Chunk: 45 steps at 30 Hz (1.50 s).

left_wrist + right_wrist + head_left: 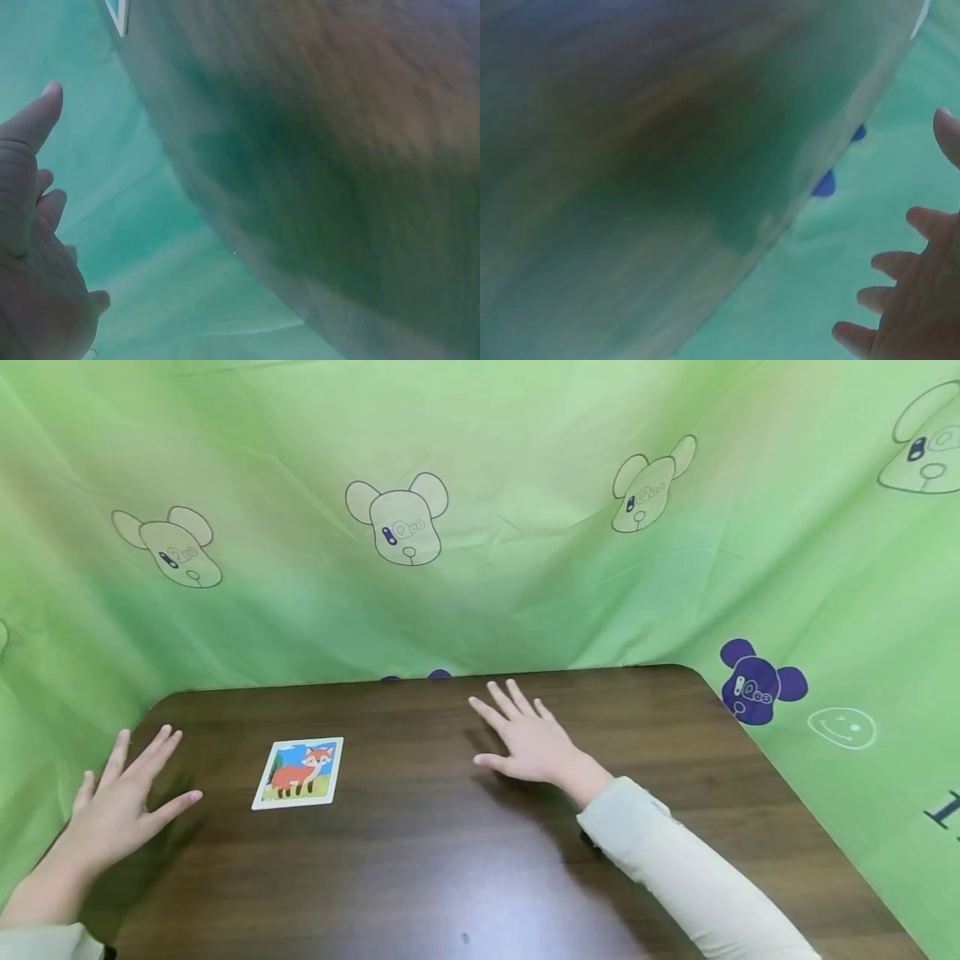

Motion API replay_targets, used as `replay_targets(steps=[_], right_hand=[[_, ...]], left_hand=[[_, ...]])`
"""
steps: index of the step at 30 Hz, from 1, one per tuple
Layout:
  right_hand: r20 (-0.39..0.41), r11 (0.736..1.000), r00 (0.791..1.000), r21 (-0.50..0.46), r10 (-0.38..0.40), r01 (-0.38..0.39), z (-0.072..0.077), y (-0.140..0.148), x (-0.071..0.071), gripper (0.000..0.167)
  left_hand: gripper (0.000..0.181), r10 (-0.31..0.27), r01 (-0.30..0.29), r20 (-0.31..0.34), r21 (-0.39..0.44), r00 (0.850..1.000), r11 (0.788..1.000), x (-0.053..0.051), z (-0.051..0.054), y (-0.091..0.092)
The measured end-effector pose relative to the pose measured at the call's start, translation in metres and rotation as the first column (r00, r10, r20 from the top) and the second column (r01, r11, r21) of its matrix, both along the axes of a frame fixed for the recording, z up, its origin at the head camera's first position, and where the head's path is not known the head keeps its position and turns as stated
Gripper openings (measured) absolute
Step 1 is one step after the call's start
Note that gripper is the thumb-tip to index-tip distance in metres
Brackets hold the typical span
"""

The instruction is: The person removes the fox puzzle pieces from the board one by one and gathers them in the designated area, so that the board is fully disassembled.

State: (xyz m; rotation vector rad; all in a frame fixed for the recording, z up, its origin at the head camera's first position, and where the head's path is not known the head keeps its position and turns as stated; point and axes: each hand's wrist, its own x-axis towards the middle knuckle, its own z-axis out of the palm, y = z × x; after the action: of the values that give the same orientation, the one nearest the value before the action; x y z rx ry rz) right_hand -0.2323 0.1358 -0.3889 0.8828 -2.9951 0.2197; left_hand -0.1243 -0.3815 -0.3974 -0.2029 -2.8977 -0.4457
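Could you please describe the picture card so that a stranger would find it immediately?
On the dark brown table before the green cloth, look between the left hand and the right hand. The picture card lies flat there, nearer the left hand. Its white-bordered picture of an orange fox sets it apart from the table's plain brown surface.

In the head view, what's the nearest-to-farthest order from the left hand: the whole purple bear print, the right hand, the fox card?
1. Fox card, right of the left hand.
2. Right hand, past the card.
3. Purple bear print, far right on the cloth.
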Motion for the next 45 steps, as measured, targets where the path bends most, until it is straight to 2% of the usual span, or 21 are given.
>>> replay_targets(steps=[5, 10, 14, 17, 22, 28, 35, 40, 45], right_hand=[[0.087, 0.999, 0.995, -0.019, 0.049, -0.047, 0.001, -0.028, -0.004, 0.082], [0.157, 0.996, 0.984, -0.034, 0.082, -0.078, -0.001, -0.049, -0.008, 0.080], [0.204, 0.994, 0.973, -0.047, 0.108, -0.100, -0.002, -0.062, -0.010, 0.075], [0.242, 0.991, 0.961, -0.067, 0.131, -0.118, -0.002, -0.075, -0.012, 0.072], [0.292, 0.980, 0.937, -0.104, 0.192, -0.169, -0.002, -0.100, -0.011, 0.071], [0.346, 0.977, 0.914, -0.104, 0.212, -0.187, -0.006, -0.124, -0.006, 0.069], [0.370, 0.977, 0.905, -0.093, 0.211, -0.190, -0.009, -0.144, -0.004, 0.069], [0.387, 0.977, 0.897, -0.089, 0.212, -0.193, -0.012, -0.155, -0.004, 0.069], [0.384, 0.978, 0.900, -0.073, 0.207, -0.194, -0.012, -0.165, -0.003, 0.069]], left_hand=[[0.089, -0.040, 0.039, 0.023, 0.015, 0.999, 0.999, -0.008, 0.000, 0.000], [0.088, -0.123, 0.124, 0.037, -0.016, 0.992, 0.992, -0.019, -0.003, 0.001], [0.085, -0.180, 0.177, 0.069, 0.051, 0.981, 0.983, -0.027, -0.008, 0.004], [0.086, -0.189, 0.180, 0.105, 0.088, 0.976, 0.980, -0.031, -0.008, 0.008], [0.090, -0.181, 0.165, 0.195, 0.097, 0.964, 0.982, -0.035, -0.007, 0.014], [0.090, -0.210, 0.196, 0.238, 0.081, 0.948, 0.977, -0.036, -0.011, 0.022], [0.087, -0.233, 0.226, 0.271, 0.059, 0.934, 0.972, -0.038, -0.016, 0.025], [0.083, -0.230, 0.226, 0.282, 0.048, 0.931, 0.973, -0.043, -0.017, 0.027], [0.082, -0.228, 0.227, 0.294, 0.037, 0.928, 0.973, -0.048, -0.015, 0.029]])
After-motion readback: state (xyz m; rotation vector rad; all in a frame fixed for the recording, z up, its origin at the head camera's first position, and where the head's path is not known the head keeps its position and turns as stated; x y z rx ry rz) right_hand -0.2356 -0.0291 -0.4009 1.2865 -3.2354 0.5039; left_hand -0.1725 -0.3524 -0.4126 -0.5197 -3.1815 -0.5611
